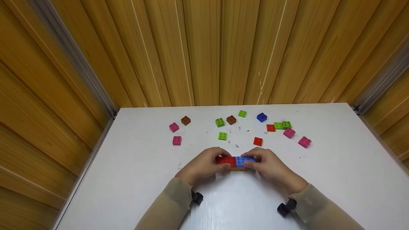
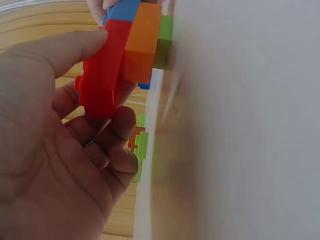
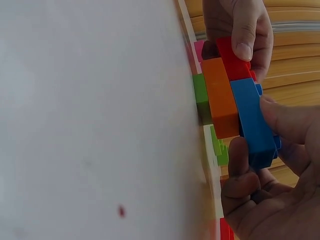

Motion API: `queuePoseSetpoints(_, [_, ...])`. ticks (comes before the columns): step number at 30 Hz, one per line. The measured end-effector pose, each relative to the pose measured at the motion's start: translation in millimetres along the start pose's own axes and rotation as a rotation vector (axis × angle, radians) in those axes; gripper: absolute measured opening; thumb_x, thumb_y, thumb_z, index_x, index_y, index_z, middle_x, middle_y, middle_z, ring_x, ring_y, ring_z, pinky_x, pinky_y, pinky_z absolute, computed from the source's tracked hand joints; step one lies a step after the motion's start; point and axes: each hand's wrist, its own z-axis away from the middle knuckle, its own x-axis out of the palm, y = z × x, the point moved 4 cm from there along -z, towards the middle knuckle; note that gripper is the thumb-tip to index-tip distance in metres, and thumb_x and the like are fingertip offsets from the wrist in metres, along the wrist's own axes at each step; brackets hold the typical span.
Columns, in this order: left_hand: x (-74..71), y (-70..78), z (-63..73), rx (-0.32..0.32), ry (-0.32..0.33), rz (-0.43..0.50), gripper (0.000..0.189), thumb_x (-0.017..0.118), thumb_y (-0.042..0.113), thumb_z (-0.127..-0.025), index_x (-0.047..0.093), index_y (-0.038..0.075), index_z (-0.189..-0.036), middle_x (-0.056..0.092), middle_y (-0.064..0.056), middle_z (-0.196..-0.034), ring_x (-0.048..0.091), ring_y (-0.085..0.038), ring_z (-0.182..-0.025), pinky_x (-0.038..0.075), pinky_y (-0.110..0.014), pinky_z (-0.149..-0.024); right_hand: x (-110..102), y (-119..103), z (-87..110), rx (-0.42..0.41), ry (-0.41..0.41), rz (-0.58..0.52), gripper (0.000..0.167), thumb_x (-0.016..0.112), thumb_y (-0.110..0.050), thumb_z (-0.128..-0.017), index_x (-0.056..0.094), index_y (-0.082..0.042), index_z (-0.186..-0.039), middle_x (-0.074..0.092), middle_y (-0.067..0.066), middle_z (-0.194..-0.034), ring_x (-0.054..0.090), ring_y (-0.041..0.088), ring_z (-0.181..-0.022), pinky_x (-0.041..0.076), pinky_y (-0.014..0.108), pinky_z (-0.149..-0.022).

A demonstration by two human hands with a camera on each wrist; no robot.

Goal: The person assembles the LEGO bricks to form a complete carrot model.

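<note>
A small stack of toy building bricks stands on the white table between the hands. On top, a red brick (image 1: 227, 160) and a blue brick (image 1: 240, 162) sit end to end. Under them lies an orange brick (image 3: 220, 100), with a shorter green brick (image 2: 164, 42) at the bottom. My left hand (image 1: 204, 164) pinches the red brick's outer end between thumb and fingers. From the other side, my right hand (image 1: 270, 164) grips the blue brick, thumb near and fingers behind. Both top bricks overhang the orange one in the wrist views.
Loose bricks lie farther back on the table (image 1: 134, 179): pink (image 1: 177, 140), brown (image 1: 185, 120), green (image 1: 222, 136), dark blue (image 1: 262, 117) and red (image 1: 258, 141). Two green bricks touch at the right, near more pink bricks (image 1: 304, 142). A wood-patterned wall (image 1: 204, 54) rises behind.
</note>
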Motion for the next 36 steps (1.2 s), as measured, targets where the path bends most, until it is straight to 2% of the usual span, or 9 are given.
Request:
queuePoseSetpoints(4, [-10.3, -4.4, 1.6, -0.039, 0.027, 0.027, 0.04, 0.083, 0.047, -0.103, 0.077, 0.029, -0.138, 0.074, 0.008, -0.129, 0.065, -0.017, -0.116, 0.06, -0.042, -0.111, 1.2, 0.4, -3.2, 0.028, -0.003, -0.019, 0.029, 0.083, -0.023, -0.105, 0.084, -0.018, -0.134, 0.076, 0.006, -0.134, 0.062, 0.026, -0.121, 0.053, 0.035, -0.104])
queuePoseSetpoints(7, [-23.2, -10.4, 5.1, -0.102, 0.107, 0.043, 0.043, 0.081, 0.049, -0.103, 0.075, 0.028, -0.141, 0.072, 0.007, -0.137, 0.065, -0.021, -0.121, 0.058, -0.047, -0.116, 2.8, 0.3, -5.4, 0.037, -0.01, -0.021, 0.03, 0.083, -0.025, -0.105, 0.084, -0.019, -0.134, 0.075, 0.005, -0.135, 0.062, 0.026, -0.122, 0.054, 0.035, -0.104])
queuePoseSetpoints(13, [-58.9, -31.6, 11.0, -0.262, 0.452, 0.031, 0.041, 0.077, 0.037, -0.108, 0.072, 0.017, -0.144, 0.069, -0.003, -0.143, 0.064, -0.027, -0.132, 0.055, -0.053, -0.123, 5.2, 1.3, -5.5, 0.021, -0.018, -0.024, 0.03, 0.083, -0.025, -0.105, 0.084, -0.018, -0.134, 0.072, 0.008, -0.137, 0.06, 0.027, -0.124, 0.055, 0.03, -0.1])
queuePoseSetpoints(15, [-70.6, -41.0, 14.3, -0.303, 0.567, 0.005, 0.043, 0.077, 0.033, -0.107, 0.071, 0.013, -0.144, 0.069, -0.009, -0.142, 0.067, -0.029, -0.129, 0.057, -0.054, -0.118, 5.7, 2.5, -4.3, 0.017, -0.013, -0.023, 0.03, 0.083, -0.024, -0.105, 0.084, -0.017, -0.133, 0.072, 0.008, -0.137, 0.06, 0.027, -0.123, 0.055, 0.029, -0.099])
queuePoseSetpoints(18, [-84.1, -55.6, 22.2, -0.362, 0.681, -0.009, 0.049, 0.079, 0.032, -0.105, 0.067, 0.01, -0.147, 0.065, -0.016, -0.146, 0.071, -0.033, -0.124, 0.061, -0.053, -0.109, 6.8, 4.4, -2.0, 0.016, -0.015, -0.024, 0.03, 0.083, -0.025, -0.104, 0.084, -0.016, -0.133, 0.071, 0.007, -0.136, 0.06, 0.027, -0.123, 0.054, 0.032, -0.101])
queuePoseSetpoints(24, [-97.8, -77.5, 31.3, -0.467, 0.708, 0.073, 0.064, 0.084, 0.034, -0.103, 0.058, 0.009, -0.156, 0.055, -0.019, -0.156, 0.069, -0.037, -0.133, 0.059, -0.054, -0.118, 5.9, 5.7, 0.1, 0.024, -0.01, -0.017, 0.03, 0.083, -0.025, -0.104, 0.083, -0.017, -0.134, 0.071, 0.006, -0.138, 0.06, 0.027, -0.126, 0.053, 0.039, -0.108])
queuePoseSetpoints(27, [-98.6, -84.0, 32.6, -0.474, 0.71, 0.073, 0.067, 0.086, 0.033, -0.101, 0.059, 0.005, -0.155, 0.058, -0.023, -0.152, 0.068, -0.041, -0.135, 0.058, -0.056, -0.118, 4.7, 6.3, 0.9, 0.005, -0.004, -0.014, 0.03, 0.083, -0.023, -0.104, 0.083, -0.014, -0.133, 0.071, 0.008, -0.137, 0.06, 0.027, -0.123, 0.053, 0.033, -0.103])
queuePoseSetpoints(31, [-97.8, -89.4, 33.7, -0.463, 0.712, 0.036, 0.062, 0.086, 0.029, -0.1, 0.064, -0.002, -0.148, 0.067, -0.026, -0.139, 0.069, -0.042, -0.126, 0.061, -0.056, -0.11, 3.3, 6.2, 1.2, 0.0, -0.001, -0.025, 0.029, 0.083, -0.021, -0.104, 0.083, -0.013, -0.132, 0.071, 0.008, -0.136, 0.059, 0.027, -0.121, 0.053, 0.026, -0.095])
queuePoseSetpoints(36, [-97.4, -89.9, 33.7, -0.453, 0.704, 0.013, 0.05, 0.083, 0.023, -0.101, 0.069, -0.004, -0.141, 0.076, -0.024, -0.131, 0.075, -0.039, -0.121, 0.063, -0.053, -0.107, 1.6, 4.8, 1.6, 0.025, -0.001, -0.023, 0.03, 0.083, -0.022, -0.105, 0.083, -0.015, -0.134, 0.07, 0.006, -0.136, 0.059, 0.028, -0.125, 0.054, 0.025, -0.097])
